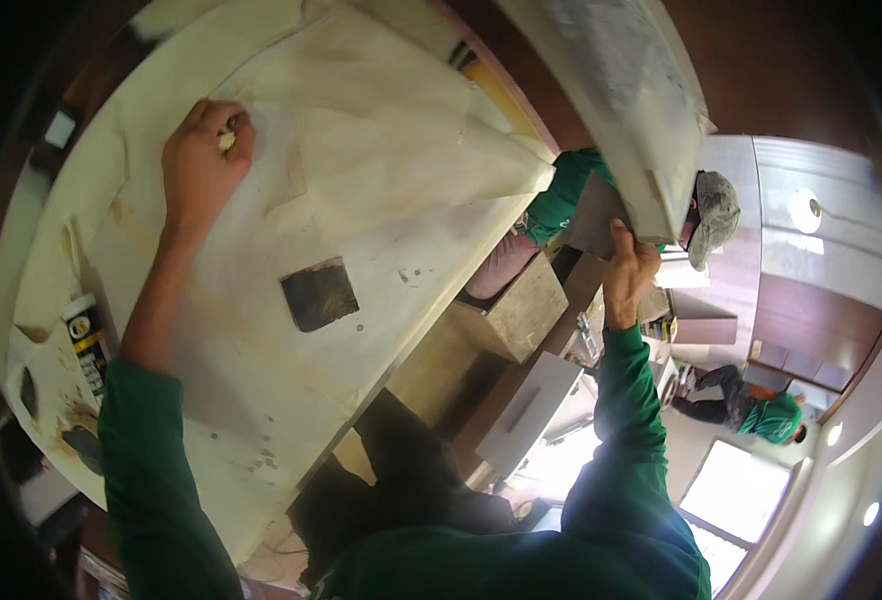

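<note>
My left hand [204, 165] is raised over the left part of a pale, stained work surface [261, 380]. Its fingers curl round a small pale-yellow wad [226, 139], mostly hidden in the fist. With my right hand [629, 278] I grip the lower end of a long greyish-white panel [626, 110], thumb against its edge. The panel rises toward the top of the view. A dark square piece like sandpaper [320, 295] lies flat on the pale surface between my arms.
A black-labelled cartridge with a white nozzle [86, 345] lies at the left edge. Beyond the panel is a co-worker in a camouflage cap [716, 215]; another person in green [771, 418] is farther right. A wooden box [516, 310] and a white drawer front [529, 415] stand beside the surface.
</note>
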### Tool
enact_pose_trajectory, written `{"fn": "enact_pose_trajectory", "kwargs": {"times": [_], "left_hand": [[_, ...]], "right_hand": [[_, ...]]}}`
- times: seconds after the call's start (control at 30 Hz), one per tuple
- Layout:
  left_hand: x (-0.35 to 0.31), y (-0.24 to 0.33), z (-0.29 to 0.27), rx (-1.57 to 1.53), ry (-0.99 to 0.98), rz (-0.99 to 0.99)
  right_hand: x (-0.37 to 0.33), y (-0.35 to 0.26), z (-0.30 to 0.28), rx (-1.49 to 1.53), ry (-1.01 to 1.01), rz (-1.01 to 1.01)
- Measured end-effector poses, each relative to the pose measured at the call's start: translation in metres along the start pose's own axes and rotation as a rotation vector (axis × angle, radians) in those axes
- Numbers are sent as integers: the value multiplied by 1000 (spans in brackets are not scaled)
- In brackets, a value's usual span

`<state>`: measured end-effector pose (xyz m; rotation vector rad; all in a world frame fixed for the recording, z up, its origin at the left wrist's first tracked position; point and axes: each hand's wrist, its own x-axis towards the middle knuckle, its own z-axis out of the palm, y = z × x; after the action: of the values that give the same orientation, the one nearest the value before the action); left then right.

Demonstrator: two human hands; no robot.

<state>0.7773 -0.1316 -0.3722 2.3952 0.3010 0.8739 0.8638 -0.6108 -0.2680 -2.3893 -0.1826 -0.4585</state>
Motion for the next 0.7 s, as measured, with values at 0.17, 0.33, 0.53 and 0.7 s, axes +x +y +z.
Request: {"fn": "enact_pose_trajectory", "kwargs": {"times": [0.17, 0.33, 0.53, 0.7], "left_hand": [[-2, -1, 13, 80, 0, 104], [2, 13, 4, 221, -55, 188], [2, 17, 3, 294, -115, 199], [3, 17, 8, 294, -180, 166]], "right_hand": [[-6, 11, 9, 305, -52, 315], [-1, -36, 77, 1310, 320, 778], [1, -43, 103, 1272, 414, 1105], [-3, -38, 105, 1279, 499, 1167]]}}
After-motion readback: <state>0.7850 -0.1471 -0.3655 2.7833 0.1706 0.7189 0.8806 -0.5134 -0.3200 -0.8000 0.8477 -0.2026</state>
